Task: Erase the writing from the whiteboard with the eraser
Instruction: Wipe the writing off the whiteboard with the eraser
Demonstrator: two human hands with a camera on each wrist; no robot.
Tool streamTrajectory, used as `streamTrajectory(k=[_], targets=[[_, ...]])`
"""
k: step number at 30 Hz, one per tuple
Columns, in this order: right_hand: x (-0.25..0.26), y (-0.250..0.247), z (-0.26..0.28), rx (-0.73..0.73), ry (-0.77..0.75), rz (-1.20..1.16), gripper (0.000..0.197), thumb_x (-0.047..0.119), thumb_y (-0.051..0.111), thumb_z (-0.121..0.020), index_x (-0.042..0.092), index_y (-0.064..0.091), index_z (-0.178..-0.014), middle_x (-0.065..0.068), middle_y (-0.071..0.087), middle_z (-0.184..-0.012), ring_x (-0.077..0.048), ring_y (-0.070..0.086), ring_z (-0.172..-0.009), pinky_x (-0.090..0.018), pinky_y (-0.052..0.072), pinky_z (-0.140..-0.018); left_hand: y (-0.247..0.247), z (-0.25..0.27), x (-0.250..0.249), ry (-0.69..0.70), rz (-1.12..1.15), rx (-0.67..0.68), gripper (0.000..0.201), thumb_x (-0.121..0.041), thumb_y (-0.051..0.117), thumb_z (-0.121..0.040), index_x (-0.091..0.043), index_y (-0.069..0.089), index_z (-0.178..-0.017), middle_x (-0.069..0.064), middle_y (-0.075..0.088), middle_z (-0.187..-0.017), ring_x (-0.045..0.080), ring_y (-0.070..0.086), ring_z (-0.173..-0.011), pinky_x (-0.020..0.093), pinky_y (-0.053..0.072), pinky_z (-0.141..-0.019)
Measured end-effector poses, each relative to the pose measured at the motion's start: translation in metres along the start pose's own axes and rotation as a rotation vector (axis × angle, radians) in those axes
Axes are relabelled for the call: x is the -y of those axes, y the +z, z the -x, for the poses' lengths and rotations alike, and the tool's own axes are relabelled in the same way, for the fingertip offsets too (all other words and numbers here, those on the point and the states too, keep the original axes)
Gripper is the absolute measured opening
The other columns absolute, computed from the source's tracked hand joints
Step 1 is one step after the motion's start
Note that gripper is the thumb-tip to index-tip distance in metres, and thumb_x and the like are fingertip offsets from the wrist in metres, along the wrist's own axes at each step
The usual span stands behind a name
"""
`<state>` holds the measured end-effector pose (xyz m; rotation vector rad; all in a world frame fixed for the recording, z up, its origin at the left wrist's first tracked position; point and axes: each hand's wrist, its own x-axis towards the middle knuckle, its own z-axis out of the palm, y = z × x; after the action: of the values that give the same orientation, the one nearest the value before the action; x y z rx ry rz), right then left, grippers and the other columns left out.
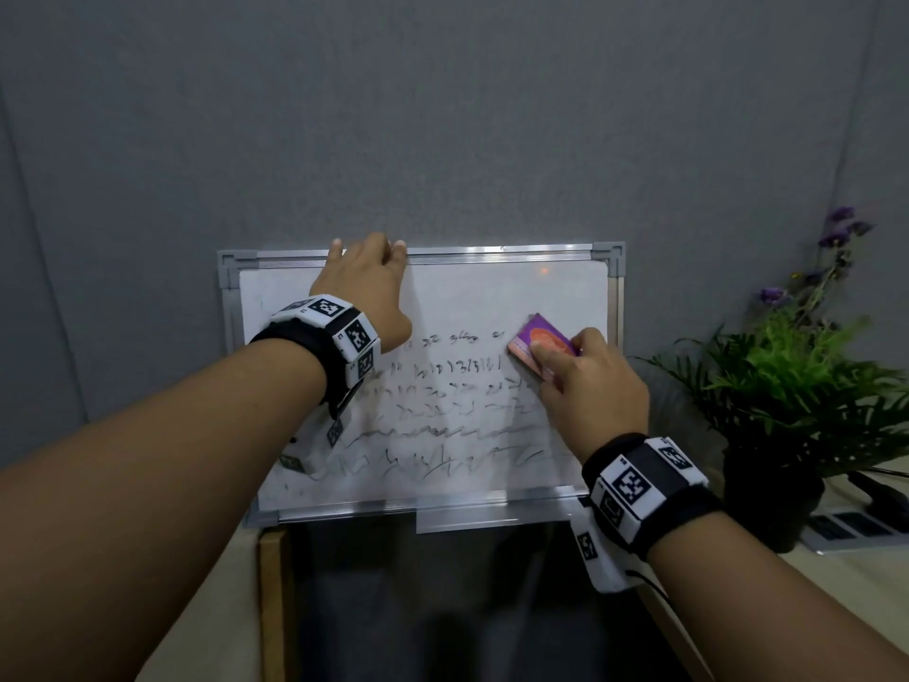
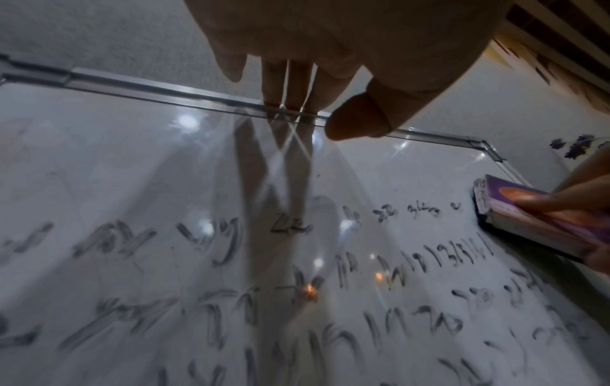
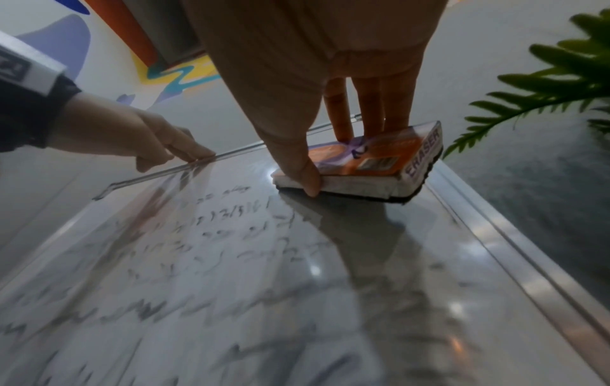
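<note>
Head view shows the board (image 1: pixel 492 287) propped against a grey wall (image 1: pixel 442 115), with the left hand (image 1: pixel 364 292) at its top edge and the right hand (image 1: pixel 590 381) nearer the right frame. Fingers of the left hand (image 2: pixel 290 86) lie fairly straight over the top rail, thumb on the front face; how firmly they hold it cannot be told. The right hand pinches the eraser (image 1: pixel 541 344), thumb on its near side and fingers across the printed top, pressing its dark pad flat on the board just inside the right frame. In the right wrist view the eraser (image 3: pixel 363 167) sits beneath the fingertips (image 3: pixel 343 130), its side reading "ERASER". Writing (image 1: pixel 442 386) runs in smeared grey rows to the left of and below the right hand, and under the left wrist; the strip above the eraser and beneath the left palm looks clean. A plant (image 1: pixel 806 386) stands to the right of the right hand, beside the board.
</note>
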<state>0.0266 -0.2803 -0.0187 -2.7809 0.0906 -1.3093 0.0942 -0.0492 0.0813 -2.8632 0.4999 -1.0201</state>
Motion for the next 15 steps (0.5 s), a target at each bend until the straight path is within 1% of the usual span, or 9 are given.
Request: streamTrajectory(k=[2, 5, 8, 10, 12, 15], targets=[[0.005, -0.003, -0.008, -0.010, 0.006, -0.003, 0.029, 0.029, 0.061, -0.086, 0.031, 0.062, -0.115, -0.006, 0.049, -0.099, -0.026, 0.050, -0.084, -0.028, 0.037, -0.056, 0.000, 0.000, -0.001, 0.001, -0.008, -0.005, 0.086, -0.021, 0.058, -0.074, -0.011, 0.020, -0.151, 0.007, 0.034, -0.136, 0.028, 0.034, -0.130, 0.045, 0.004, -0.119], [0.017, -0.002, -0.009, -0.004, -0.038, -0.011, 0.027, 0.028, 0.060, -0.086, 0.028, 0.062, -0.113, -0.006, 0.049, -0.097, -0.025, 0.049, -0.081, -0.028, 0.038, -0.054, -0.001, 0.000, -0.001, 0.002, -0.014, -0.002, 0.086, -0.021, 0.058, -0.075, -0.011, 0.020, -0.151, 0.007, 0.034, -0.137, 0.029, 0.033, -0.131, 0.045, 0.005, -0.119], [0.019, 0.003, 0.001, 0.021, -0.080, -0.010, 0.025, 0.036, 0.063, -0.085, 0.027, 0.065, -0.108, -0.006, 0.050, -0.092, -0.025, 0.049, -0.076, -0.028, 0.040, -0.051, -0.002, 0.001, -0.001, -0.002, -0.006, 0.003, 0.086, -0.020, 0.058, -0.075, -0.011, 0.020, -0.151, 0.007, 0.034, -0.137, 0.029, 0.033, -0.131, 0.045, 0.004, -0.119], [0.012, 0.003, 0.004, 0.011, -0.074, -0.007, 0.025, 0.041, 0.066, -0.083, 0.029, 0.066, -0.105, -0.005, 0.050, -0.090, -0.025, 0.049, -0.074, -0.027, 0.037, -0.049, -0.002, 0.001, 0.000, -0.005, -0.001, 0.003, 0.086, -0.020, 0.057, -0.074, -0.011, 0.020, -0.151, 0.007, 0.034, -0.136, 0.029, 0.033, -0.131, 0.045, 0.004, -0.119], [0.005, 0.000, 0.001, 0.009, -0.053, 0.014, 0.027, 0.039, 0.066, -0.083, 0.029, 0.066, -0.108, -0.006, 0.050, -0.092, -0.025, 0.050, -0.077, -0.027, 0.038, -0.051, -0.002, 0.001, 0.000, -0.002, 0.001, 0.002, 0.085, -0.019, 0.056, -0.074, -0.010, 0.021, -0.151, 0.007, 0.034, -0.136, 0.029, 0.033, -0.131, 0.045, 0.004, -0.119], [0.007, -0.004, -0.010, -0.034, -0.030, 0.003, 0.027, 0.031, 0.062, -0.085, 0.029, 0.065, -0.111, -0.007, 0.049, -0.095, -0.026, 0.050, -0.080, -0.029, 0.042, -0.053, -0.001, 0.000, -0.001, 0.002, -0.004, 0.004, 0.086, -0.020, 0.057, -0.073, -0.011, 0.020, -0.151, 0.007, 0.035, -0.135, 0.028, 0.033, -0.130, 0.046, 0.004, -0.119]])
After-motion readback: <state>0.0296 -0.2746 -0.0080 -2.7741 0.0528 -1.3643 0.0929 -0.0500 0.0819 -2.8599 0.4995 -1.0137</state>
